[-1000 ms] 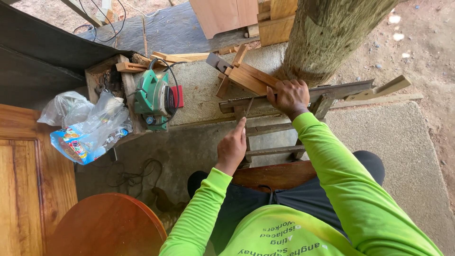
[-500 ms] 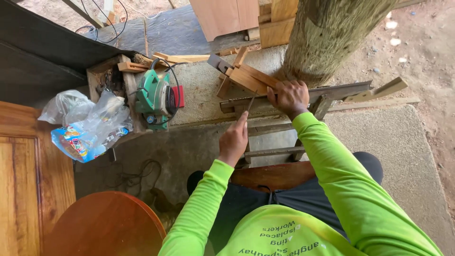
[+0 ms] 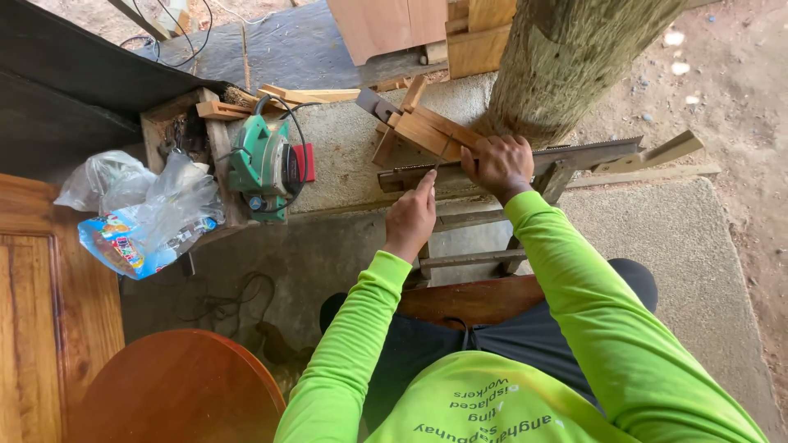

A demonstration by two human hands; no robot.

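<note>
I sit facing a long grey saw blade (image 3: 587,153) clamped edge-up in a wooden holder (image 3: 427,131) on a low wooden stand (image 3: 472,217). My left hand (image 3: 410,220) is closed on the near end of a thin dark file (image 3: 441,156), which slants up and away across the blade. Beside the file, my right hand (image 3: 498,164) presses down on the blade and the holder's top. Both arms wear bright green sleeves.
A thick tree-trunk post (image 3: 566,57) rises just behind the stand. To the left are a green electric planer (image 3: 264,168) on a wooden box, plastic bags (image 3: 139,215), a wooden door panel (image 3: 33,312) and a round wooden top (image 3: 176,385). Boards (image 3: 394,25) lie beyond.
My left hand has moved forward toward the blade, pushing the file along with it. My right hand stays on the blade and holder.
</note>
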